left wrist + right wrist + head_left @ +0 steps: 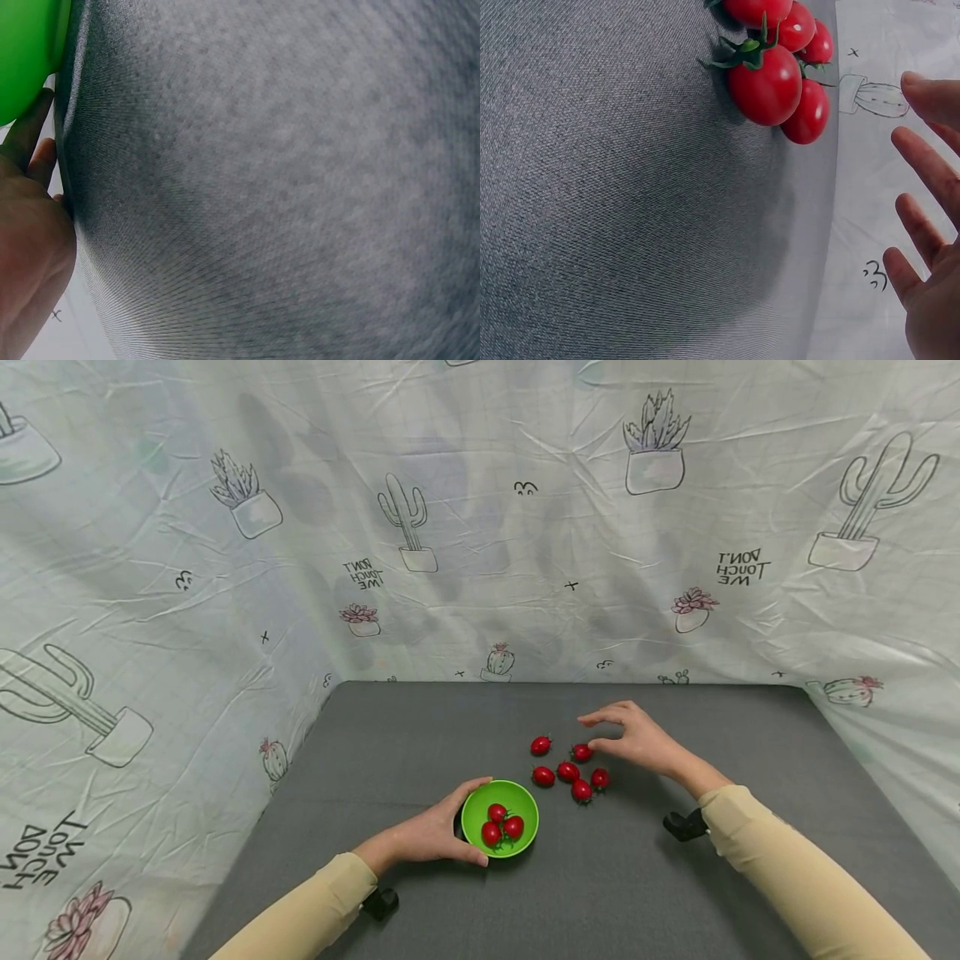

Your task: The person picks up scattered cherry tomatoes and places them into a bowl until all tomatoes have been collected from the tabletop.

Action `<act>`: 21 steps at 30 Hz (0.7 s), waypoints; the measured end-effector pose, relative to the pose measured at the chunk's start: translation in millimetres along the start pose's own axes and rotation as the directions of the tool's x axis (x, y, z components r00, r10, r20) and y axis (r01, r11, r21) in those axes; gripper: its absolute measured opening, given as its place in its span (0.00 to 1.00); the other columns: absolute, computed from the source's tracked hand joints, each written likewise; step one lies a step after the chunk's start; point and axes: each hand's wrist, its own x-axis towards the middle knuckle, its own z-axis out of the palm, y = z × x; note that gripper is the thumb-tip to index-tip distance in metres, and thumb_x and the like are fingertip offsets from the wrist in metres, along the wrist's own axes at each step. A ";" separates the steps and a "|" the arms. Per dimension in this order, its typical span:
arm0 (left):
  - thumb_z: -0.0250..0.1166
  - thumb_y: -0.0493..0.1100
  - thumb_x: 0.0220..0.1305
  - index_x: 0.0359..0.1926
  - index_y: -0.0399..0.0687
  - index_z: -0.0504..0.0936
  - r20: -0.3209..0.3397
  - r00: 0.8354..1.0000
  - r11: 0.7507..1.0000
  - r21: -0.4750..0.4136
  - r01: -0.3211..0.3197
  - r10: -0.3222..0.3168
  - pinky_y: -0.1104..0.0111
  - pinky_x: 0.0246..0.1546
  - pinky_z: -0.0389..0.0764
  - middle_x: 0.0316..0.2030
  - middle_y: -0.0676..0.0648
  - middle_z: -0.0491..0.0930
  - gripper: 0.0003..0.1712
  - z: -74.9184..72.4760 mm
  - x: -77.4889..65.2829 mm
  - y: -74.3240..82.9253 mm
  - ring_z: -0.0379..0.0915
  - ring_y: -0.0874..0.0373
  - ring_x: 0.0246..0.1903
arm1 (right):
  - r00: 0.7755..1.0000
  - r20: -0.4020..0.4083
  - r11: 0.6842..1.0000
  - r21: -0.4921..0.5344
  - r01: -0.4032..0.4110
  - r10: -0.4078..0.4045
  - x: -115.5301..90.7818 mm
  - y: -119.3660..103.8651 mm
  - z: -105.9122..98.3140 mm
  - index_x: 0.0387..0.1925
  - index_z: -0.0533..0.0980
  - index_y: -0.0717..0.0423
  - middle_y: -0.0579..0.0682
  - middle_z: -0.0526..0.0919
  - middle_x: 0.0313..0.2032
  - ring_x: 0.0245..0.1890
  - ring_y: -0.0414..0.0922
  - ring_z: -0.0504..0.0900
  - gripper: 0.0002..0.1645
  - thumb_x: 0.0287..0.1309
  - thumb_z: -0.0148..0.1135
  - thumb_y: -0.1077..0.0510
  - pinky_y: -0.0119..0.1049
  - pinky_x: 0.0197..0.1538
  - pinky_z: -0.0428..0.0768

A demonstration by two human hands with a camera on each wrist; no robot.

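Note:
A small green bowl [528,843] stands on the grey cloth with three cherry tomatoes [491,834] inside. My left hand [431,835] holds the bowl from its left side, thumb at the near rim and fingers round the far side; in the left wrist view fingers lie along the green bowl [26,52]. Several loose cherry tomatoes [567,772] lie beyond the bowl, to its right. Over the right of that group hovers my right hand [637,739], fingers and thumb apart, with the thumb tip close to a cherry tomato [581,752]; contact is unclear. The right wrist view shows spread fingers beside tomatoes [765,86].
The table [420,727] has a grey cloth top. A pale sheet [465,527] printed with cactus drawings hangs behind it and along the sides. Black wrist straps [684,825] sit below both sleeves.

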 end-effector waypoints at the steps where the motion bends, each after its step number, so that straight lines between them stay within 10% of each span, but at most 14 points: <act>1: 0.80 0.58 0.55 0.82 0.66 0.46 0.001 1.000 1.000 -0.001 0.000 0.000 0.47 0.71 0.56 0.75 0.57 0.55 0.64 0.0 0.0 0.2 0.50 0.56 0.74 | 1.000 0.001 1.000 0.001 -0.004 0.004 0.2 1.2 0.2 0.63 0.80 0.47 0.48 0.80 0.60 0.66 0.55 0.63 0.26 0.65 0.71 0.48 0.63 0.60 0.68; 21: 0.80 0.56 0.55 0.81 0.66 0.47 0.004 1.000 1.000 -0.014 -0.028 0.028 0.50 0.71 0.55 0.74 0.60 0.57 0.63 0.6 1.2 -0.8 0.53 0.60 0.73 | 0.998 0.031 0.995 -0.082 -0.048 0.051 4.3 24.4 17.3 0.62 0.81 0.52 0.50 0.83 0.54 0.60 0.57 0.69 0.27 0.63 0.72 0.50 0.64 0.59 0.67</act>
